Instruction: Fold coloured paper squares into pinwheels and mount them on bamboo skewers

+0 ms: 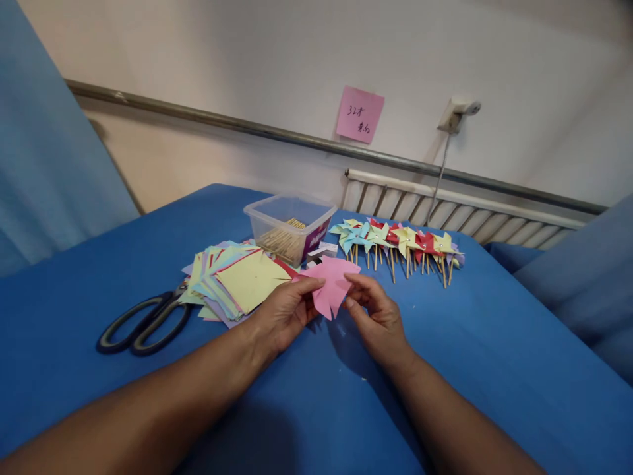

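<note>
A pink sheet of paper (332,280) with slits cut in from its corners is held up over the blue-covered table. My left hand (291,310) is closed on its left side, thumb on top and fingers beneath. At the right edge, my right hand (376,313) has its curled fingers and thumb on the paper. Left of the hands lies a fanned stack of coloured paper squares (254,280), a yellow one uppermost. Just behind the pink sheet, a small white box (324,251) is partly hidden.
Large dark-handled scissors (143,323) lie at left, blades partly under the stack. A clear plastic tub (291,227) holds thin wooden sticks. Several finished paper pinwheels (408,241) on sticks lie at the back right. A radiator (465,204) and metal rail (277,132) run along the wall.
</note>
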`<control>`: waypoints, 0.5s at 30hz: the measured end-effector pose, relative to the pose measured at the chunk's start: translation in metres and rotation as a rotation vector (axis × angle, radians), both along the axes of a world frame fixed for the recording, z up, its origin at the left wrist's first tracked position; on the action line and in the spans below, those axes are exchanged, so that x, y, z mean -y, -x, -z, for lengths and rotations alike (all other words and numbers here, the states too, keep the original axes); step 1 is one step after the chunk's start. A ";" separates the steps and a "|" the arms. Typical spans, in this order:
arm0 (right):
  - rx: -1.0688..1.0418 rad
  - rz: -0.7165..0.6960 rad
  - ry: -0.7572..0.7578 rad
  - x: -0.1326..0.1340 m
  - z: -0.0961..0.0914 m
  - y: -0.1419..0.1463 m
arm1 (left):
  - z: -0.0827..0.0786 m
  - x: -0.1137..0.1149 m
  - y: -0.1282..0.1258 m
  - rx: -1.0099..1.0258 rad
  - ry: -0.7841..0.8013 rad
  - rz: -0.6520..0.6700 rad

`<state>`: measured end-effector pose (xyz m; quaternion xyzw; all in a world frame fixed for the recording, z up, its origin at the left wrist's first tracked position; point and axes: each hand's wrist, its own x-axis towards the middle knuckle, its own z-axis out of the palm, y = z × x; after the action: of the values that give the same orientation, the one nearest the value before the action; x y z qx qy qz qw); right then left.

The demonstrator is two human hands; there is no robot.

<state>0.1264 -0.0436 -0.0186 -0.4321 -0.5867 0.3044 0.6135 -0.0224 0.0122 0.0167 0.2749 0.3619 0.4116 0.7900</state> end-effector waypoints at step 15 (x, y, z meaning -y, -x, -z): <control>0.162 -0.026 0.013 -0.002 -0.008 -0.005 | 0.006 0.001 -0.002 -0.044 -0.009 0.029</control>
<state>0.1309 -0.0420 -0.0111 -0.4517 -0.6381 0.2802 0.5570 -0.0208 0.0112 0.0104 0.2927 0.3731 0.3959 0.7864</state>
